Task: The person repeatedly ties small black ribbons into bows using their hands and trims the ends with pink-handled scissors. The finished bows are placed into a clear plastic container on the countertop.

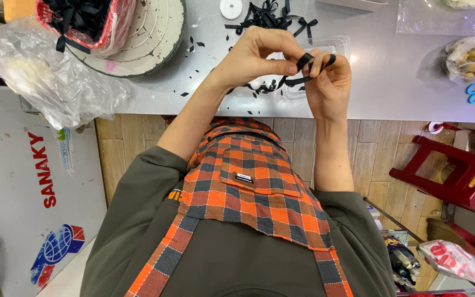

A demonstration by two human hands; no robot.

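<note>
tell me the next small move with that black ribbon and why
Probably pull the loop snug. Both hands, left hand and right hand, pinch a black ribbon folded into a loop above the table, and finished bows lie beyond.

Bright, even indoor light from overhead. The grey surface (391, 82) picks up a soft sheen, with a small hot glare spot beside the clear plastic tub (331, 47). Shadows are faint and short under the hands and forearms. The clear plastic bag (45, 77) at left is glossy, partly blown out. Centre is sharp; the checked apron (248, 187) is crisp. Wide-angle bend shows at the edges: surface edge and floor planks curve, corners stretch and soften slightly. No motion blur.
</note>
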